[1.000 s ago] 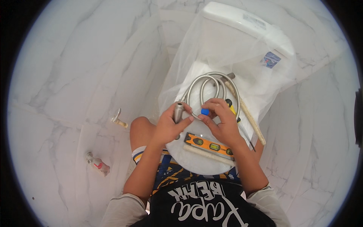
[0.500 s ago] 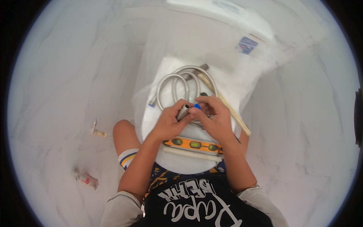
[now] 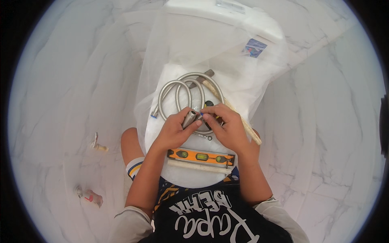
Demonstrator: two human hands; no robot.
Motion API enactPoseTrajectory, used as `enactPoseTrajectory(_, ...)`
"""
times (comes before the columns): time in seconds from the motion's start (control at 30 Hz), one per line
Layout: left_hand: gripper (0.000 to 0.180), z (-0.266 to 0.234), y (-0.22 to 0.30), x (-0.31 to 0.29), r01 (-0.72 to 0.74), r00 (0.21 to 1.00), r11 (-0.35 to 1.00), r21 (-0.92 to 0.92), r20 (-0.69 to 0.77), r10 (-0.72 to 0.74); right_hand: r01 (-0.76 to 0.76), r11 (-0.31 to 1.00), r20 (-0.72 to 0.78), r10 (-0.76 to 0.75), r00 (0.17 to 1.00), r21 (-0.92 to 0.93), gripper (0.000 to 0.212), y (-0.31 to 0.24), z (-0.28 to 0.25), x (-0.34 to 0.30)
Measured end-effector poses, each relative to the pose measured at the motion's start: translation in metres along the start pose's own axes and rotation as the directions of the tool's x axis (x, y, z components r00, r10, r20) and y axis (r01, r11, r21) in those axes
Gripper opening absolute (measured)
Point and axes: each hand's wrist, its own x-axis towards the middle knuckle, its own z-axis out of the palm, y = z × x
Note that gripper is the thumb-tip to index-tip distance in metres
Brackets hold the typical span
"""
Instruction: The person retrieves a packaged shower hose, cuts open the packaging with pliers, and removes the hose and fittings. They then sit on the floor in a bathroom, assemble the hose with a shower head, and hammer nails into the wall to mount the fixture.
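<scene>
My left hand (image 3: 173, 128) grips the metal tube (image 3: 189, 120) — its open end leans away. My right hand (image 3: 227, 123) pinches a blue bit (image 3: 201, 114) — just right of that end.

The ribbed hose (image 3: 197, 74) and tubular fitting (image 3: 189, 120) are silver-grey; the small cap (image 3: 201, 114), blue; the spirit level (image 3: 191, 156), orange with green vials (image 3: 201, 156); the shirt (image 3: 194, 236), black with white lettering (image 3: 221, 197); the shorts (image 3: 165, 189), navy patterned with yellow; the tiles (image 3: 60, 89), white veined with grey.
</scene>
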Motion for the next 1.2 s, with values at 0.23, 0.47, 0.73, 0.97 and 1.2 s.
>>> enactPoseTrajectory(0.23, 0.026, -0.013, -0.004, 0.028, 0.029, 0.999, 0.999, 0.015, 0.02, -0.029, -0.135, 0.99, 0.044, 0.137, 0.99, -0.039, 0.033, -0.006, -0.011, 0.03)
enactPoseTrajectory(0.47, 0.025, -0.025, -0.008, 0.057, -0.067, 0.997, 0.998, 0.017, 0.023, 0.067, -0.035, 0.982, 0.015, 0.033, 0.999, 0.187, 0.033, 0.001, -0.018, 0.057)
enactPoseTrajectory(0.73, 0.027, -0.045, -0.006, 0.095, -0.128, 0.985, 0.992, -0.006, 0.119, 0.128, 0.073, 0.993, 0.079, -0.065, 0.995, -0.096, 0.024, 0.01, -0.025, 0.09)
enactPoseTrajectory(0.97, 0.031, -0.06, -0.004, 0.117, 0.003, 0.987, 0.999, -0.034, 0.162, 0.003, 0.101, 0.967, -0.345, -0.18, 0.921, -0.234, 0.034, 0.028, -0.075, 0.093)
enactPoseTrajectory(1.2, 0.032, -0.063, -0.01, 0.145, 0.061, 0.998, 0.889, -0.453, 0.03, -0.053, -0.154, 0.918, -0.546, -0.078, 0.834, -0.365, 0.041, 0.029, -0.1, 0.12)
